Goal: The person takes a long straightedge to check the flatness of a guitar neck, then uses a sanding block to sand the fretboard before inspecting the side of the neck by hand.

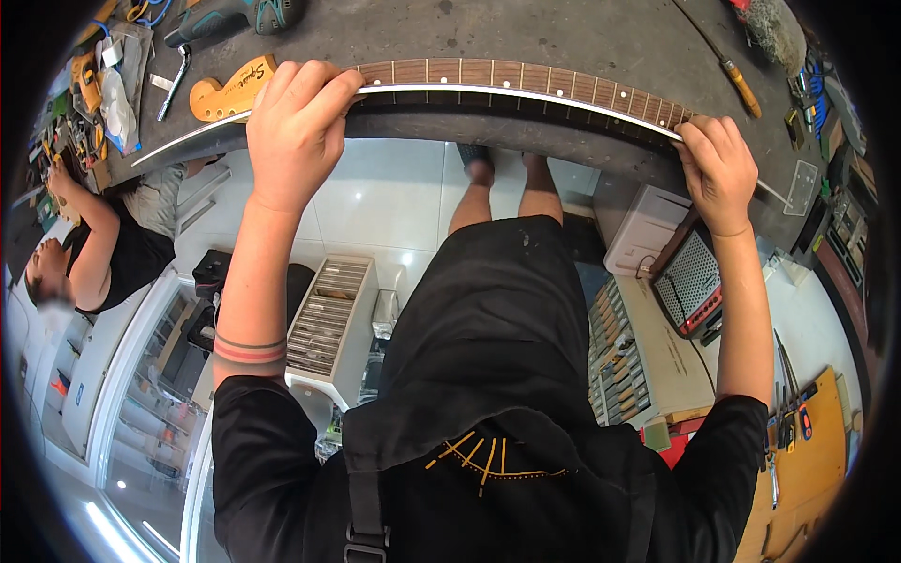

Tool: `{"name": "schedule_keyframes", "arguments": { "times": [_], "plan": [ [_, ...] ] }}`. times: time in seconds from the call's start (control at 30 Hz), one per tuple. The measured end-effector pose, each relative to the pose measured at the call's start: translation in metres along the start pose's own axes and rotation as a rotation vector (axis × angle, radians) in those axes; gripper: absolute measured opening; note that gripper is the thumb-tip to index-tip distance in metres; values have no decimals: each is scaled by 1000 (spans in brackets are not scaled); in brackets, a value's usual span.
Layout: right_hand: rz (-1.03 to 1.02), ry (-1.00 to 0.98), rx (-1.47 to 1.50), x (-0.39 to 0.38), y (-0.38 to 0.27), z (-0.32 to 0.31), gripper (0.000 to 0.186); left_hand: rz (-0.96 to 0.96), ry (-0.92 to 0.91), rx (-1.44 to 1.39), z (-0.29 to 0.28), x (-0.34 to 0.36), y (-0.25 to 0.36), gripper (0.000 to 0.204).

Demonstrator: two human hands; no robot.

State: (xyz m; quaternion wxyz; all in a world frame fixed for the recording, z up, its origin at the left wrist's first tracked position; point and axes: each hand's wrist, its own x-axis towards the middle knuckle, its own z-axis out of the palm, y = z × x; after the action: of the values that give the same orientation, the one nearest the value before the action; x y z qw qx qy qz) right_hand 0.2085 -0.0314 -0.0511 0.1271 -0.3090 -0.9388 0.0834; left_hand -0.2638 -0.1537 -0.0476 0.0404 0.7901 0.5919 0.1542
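Note:
A guitar neck (526,77) with a dark, dotted fretboard and a pale wooden headstock (225,92) lies along the near edge of the dark bench. Along its near side runs a long thin white strip (526,95), which sticks out past both ends of the neck. My left hand (298,131) is closed over the neck beside the headstock, its fingers pressing the strip there. At the body end, my right hand (721,169) pinches the strip against the neck. My fingertips partly hide the contact at both places.
On the bench (404,38) lie a power tool (211,26), a metal wrench (175,83) and a wooden-handled tool (741,89). Packets and tools crowd the left. A grey fuzzy tool (774,33) lies back right. Another person (103,235) works at the left.

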Motion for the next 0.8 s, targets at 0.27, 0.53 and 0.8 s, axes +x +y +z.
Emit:
{"name": "schedule_keyframes", "arguments": {
  "times": [0.27, 0.53, 0.8],
  "plan": [
    [14, -10, 24, 0, 1, -2, 26, 18, 21, -48, 1, 2, 0, 28],
    [26, -19, 16, -3, 2, -3, 26, 16, 28, -49, 4, 2, 1, 28],
    [35, -29, 10, -2, 5, -2, 26, 3, 20, -34, 4, 2, 2, 27]
  ]
}}
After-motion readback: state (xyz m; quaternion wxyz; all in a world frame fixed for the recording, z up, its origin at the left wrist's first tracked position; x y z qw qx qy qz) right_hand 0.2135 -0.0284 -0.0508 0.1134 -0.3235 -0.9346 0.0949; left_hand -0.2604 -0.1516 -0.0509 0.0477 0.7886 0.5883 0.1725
